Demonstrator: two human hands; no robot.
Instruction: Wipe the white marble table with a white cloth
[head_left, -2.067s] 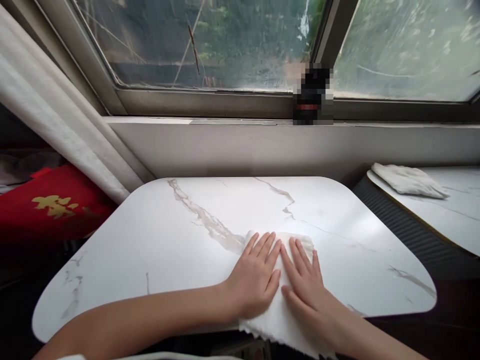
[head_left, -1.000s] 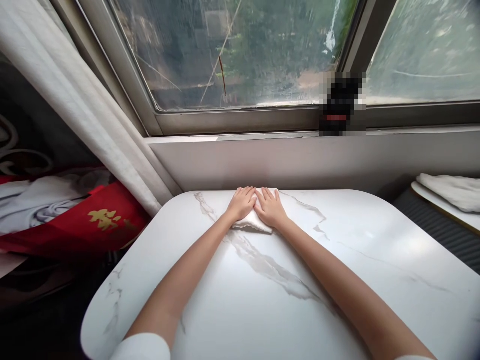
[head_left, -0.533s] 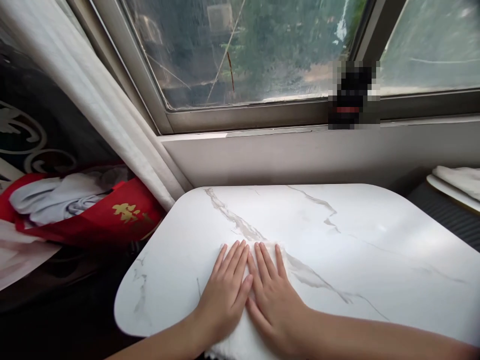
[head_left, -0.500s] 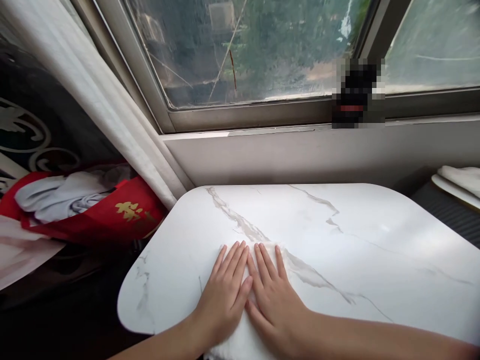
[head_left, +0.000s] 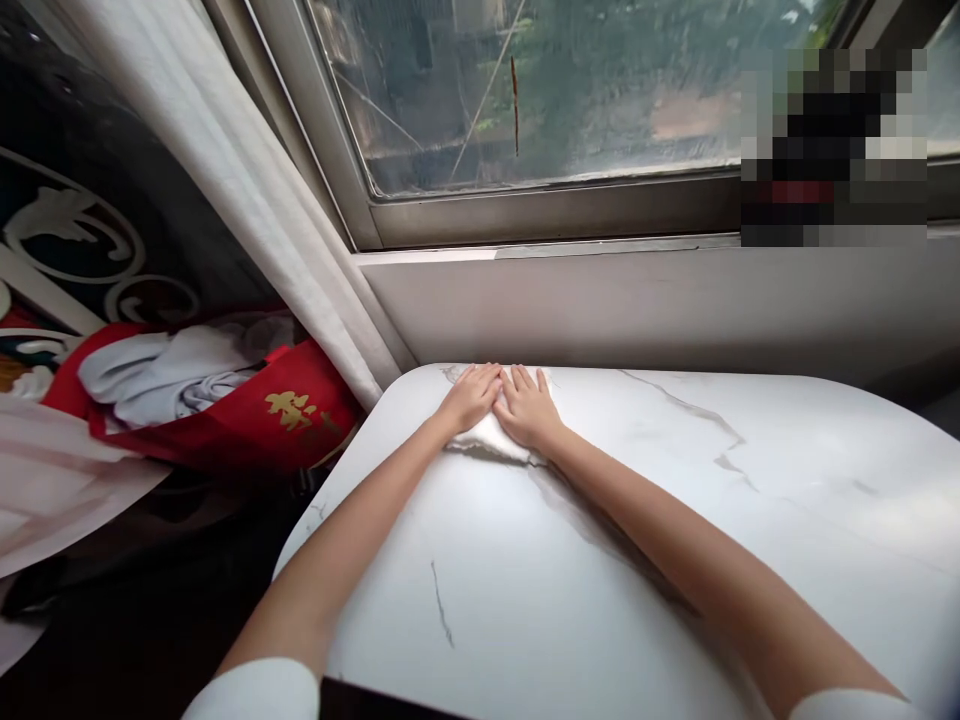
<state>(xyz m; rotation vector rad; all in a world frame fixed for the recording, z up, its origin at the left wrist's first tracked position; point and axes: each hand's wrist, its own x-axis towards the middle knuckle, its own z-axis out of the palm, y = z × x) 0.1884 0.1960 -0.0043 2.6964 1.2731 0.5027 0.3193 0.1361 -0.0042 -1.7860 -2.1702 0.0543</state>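
Note:
My left hand (head_left: 470,397) lies flat on a white cloth (head_left: 491,440) near the far edge of the white marble-patterned table (head_left: 637,620). Beside it, fingers stretched out and palm down, my right hand (head_left: 529,408) presses the same cloth. The two hands touch or nearly touch at the thumbs. Both arms reach straight out over the tabletop. Most of the cloth is covered by the hands; its ragged near edge shows, slightly raised, toward me.
A low wall (head_left: 600,310) runs right behind the table, under a window (head_left: 600,90). On the left hangs a pale curtain (head_left: 247,200). Below it stands a red bag (head_left: 247,430) with grey fabric (head_left: 165,375) inside. A blurred-out dark patch (head_left: 832,150) covers part of the window frame.
From the table's near side, both hands have slid forward with the cloth to the far edge, as they also were one second ago. The view has shifted leftward.

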